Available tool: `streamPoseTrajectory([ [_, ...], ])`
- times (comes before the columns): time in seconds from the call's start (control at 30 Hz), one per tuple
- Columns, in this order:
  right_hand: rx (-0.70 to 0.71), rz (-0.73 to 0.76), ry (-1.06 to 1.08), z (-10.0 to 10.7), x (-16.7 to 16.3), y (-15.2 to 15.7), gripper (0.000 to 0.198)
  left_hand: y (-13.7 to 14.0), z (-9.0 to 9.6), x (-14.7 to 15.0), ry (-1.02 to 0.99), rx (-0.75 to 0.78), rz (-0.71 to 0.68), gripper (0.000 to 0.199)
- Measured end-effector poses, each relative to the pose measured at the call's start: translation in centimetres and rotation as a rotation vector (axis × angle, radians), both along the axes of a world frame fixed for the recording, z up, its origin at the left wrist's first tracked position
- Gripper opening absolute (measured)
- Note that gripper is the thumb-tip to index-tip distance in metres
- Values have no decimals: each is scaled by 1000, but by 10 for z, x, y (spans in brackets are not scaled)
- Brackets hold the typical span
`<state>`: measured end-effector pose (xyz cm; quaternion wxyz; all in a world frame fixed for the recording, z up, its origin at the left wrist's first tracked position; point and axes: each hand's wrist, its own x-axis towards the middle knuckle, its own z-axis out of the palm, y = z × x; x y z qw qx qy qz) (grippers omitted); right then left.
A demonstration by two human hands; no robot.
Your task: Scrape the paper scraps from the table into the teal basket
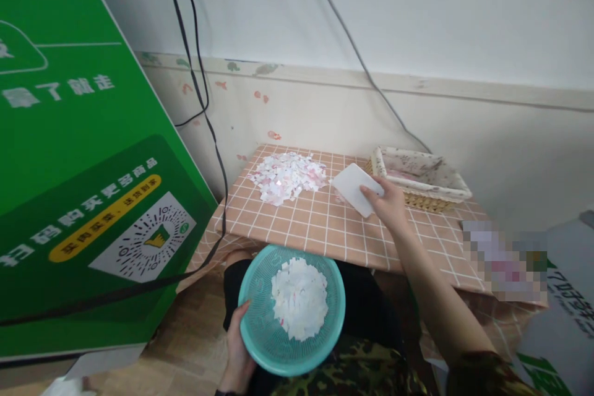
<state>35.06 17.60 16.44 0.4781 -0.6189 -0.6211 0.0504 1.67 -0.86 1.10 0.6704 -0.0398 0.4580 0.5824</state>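
Pile (288, 176): paper scraps, on worktop (306, 230)
Card (350, 185): just right of pile, long axis slanting rightward and nearside from it
Right hand (387, 201): gripping card, thumb on top, nearer pile
Left hand (239, 346): curled at colander (255, 288) rim, nearside of pile

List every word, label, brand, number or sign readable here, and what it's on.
"拿了就走": green panel
"扫码购买更多商品": same panel
"买肉买菜", "送货到家": yellow strip on it
Cut-off character: panel's left edge, unreadable
Round code: panel, no readable words
"7": grey item at right; its other lettering is too unclear
Pixelated item: unreadable
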Motion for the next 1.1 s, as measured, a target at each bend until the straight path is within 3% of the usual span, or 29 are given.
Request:
streamPoseTrajectory([
  [0.17, -10, -58, -36, -9, -14, -22, 41, 1, -5, -1, 55, -5, 17, 11],
  [0.33, -70, 34, -23, -24, -31, -20, 42, 1, -1, 5, 15, -1, -29, 12],
  [0.43, -82, -10, -51, -28, -30, -17, 41, 1, 6, 9, 19, -9, -47, 13],
  [0.57, -87, -88, -83, -25, -26, -10, 41, -2, 15, 11, 32, -32, -50, 13],
  [0.83, -68, 40, -169, -16, -46, 18, 37, -6, 17, 17, 0, -13, -107, 16],
  [1.1, -65, 150, -172, -7, -42, 30, 35, -6, 25, 27, -49, -27, -139, 20],
])
